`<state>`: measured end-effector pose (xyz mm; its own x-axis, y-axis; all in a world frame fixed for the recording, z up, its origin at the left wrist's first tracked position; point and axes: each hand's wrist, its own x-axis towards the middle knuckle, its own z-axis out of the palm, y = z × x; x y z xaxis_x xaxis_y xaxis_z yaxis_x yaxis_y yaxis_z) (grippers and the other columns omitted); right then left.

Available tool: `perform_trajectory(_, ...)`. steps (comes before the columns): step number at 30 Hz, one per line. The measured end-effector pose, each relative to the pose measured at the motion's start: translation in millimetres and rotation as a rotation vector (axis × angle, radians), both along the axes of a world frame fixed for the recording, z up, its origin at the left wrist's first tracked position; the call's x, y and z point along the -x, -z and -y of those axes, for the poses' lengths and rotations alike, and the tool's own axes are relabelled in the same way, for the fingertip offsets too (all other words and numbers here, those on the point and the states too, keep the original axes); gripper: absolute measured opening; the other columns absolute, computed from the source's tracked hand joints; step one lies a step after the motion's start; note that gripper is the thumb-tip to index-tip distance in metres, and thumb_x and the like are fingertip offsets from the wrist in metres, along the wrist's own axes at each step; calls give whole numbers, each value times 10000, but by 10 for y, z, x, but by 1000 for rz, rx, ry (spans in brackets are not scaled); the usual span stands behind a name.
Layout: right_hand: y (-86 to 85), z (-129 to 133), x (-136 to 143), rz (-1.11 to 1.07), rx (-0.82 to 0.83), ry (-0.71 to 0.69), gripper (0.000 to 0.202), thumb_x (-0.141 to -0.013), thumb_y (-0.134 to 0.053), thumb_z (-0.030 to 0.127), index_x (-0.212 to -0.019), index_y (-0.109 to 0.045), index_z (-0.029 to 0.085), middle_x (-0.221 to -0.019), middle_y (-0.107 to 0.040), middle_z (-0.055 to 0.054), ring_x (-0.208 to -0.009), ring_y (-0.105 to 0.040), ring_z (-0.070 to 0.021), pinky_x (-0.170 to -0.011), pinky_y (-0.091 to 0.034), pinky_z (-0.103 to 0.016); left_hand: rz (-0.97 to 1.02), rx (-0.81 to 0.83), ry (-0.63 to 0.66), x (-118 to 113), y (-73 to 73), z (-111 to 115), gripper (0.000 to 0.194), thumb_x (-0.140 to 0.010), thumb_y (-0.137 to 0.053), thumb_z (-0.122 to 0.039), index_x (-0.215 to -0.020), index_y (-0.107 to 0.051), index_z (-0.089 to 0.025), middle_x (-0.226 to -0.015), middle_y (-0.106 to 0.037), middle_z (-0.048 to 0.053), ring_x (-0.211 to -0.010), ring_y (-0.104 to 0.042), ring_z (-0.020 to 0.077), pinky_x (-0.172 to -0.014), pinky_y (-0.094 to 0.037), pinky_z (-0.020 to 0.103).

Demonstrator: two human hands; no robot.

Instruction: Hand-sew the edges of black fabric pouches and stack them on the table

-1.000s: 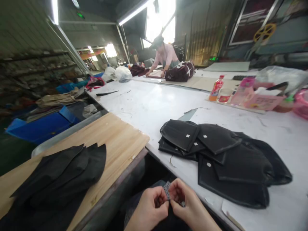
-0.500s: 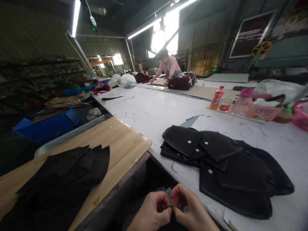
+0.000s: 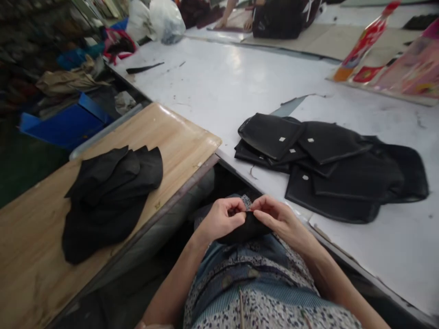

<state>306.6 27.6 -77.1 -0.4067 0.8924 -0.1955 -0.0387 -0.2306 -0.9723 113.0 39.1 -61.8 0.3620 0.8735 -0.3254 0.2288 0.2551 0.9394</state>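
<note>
My left hand (image 3: 224, 219) and my right hand (image 3: 279, 221) meet over my lap, the thumb and forefinger of each pinched close together. Between and below them hangs a piece of black fabric (image 3: 245, 230), gripped at its upper edge. Any smaller item at the fingertips is too small to make out. To the right on the white table lies an overlapping pile of black pieces (image 3: 350, 169), several with small white stickers. On the wooden board (image 3: 185, 132) to the left rests a fanned stack of black fabric pieces (image 3: 109, 196).
A blue box (image 3: 65, 121) stands beyond the board at left. Plastic bags (image 3: 166, 20) sit at the far left of the white table (image 3: 219, 82). A bottle (image 3: 365, 43) stands at the far right. Across the table, another person's hands (image 3: 222, 20) rest near dark red cloth.
The view has tilted downward, bringing my forearms and patterned clothing into sight. My hands still pinch together at the black fabric, with the right fingers straighter.
</note>
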Motion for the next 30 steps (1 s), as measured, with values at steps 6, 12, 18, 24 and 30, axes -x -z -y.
perform_trajectory(6,108,40,-88,-25,-24,-33,205,-839,-765,327,-914,-624,199,-988,-639,-29,-962,-596,-192,-891,-467,-312,28,-13,25,-14,3,-21,94,-753,-568,-200,-680,-566,-141,-611,-458,-47,-561,-375,77,-506,-288,198)
perform_trajectory(12,95,21,-80,37,-19,-81,168,-889,-702,331,-851,-628,185,-894,-646,-27,-867,-591,-185,-805,-484,-316,20,20,49,-1,20,-32,113,-766,-570,-217,-687,-569,-136,-616,-474,-39,-560,-398,80,-508,-306,193)
perform_trajectory(18,105,31,-83,68,-33,-17,249,-825,-774,342,-924,-602,192,-952,-652,-28,-878,-611,-189,-792,-514,-317,35,38,46,29,43,-36,125,-778,-586,-221,-688,-564,-138,-605,-454,-46,-546,-377,71,-491,-289,186)
perform_trajectory(24,85,34,-80,282,-154,-21,208,-808,-798,279,-891,-624,202,-846,-634,11,-789,-568,-169,-746,-464,-293,42,100,19,30,57,-36,143,-774,-605,-251,-696,-563,-139,-589,-459,-48,-517,-387,68,-472,-293,182)
perform_trajectory(30,70,16,-90,194,-108,-114,231,-862,-740,353,-785,-593,192,-785,-596,9,-750,-535,-168,-708,-442,-284,42,121,44,30,62,-36,157,-776,-617,-267,-703,-559,-140,-588,-458,-47,-517,-384,70,-471,-290,183)
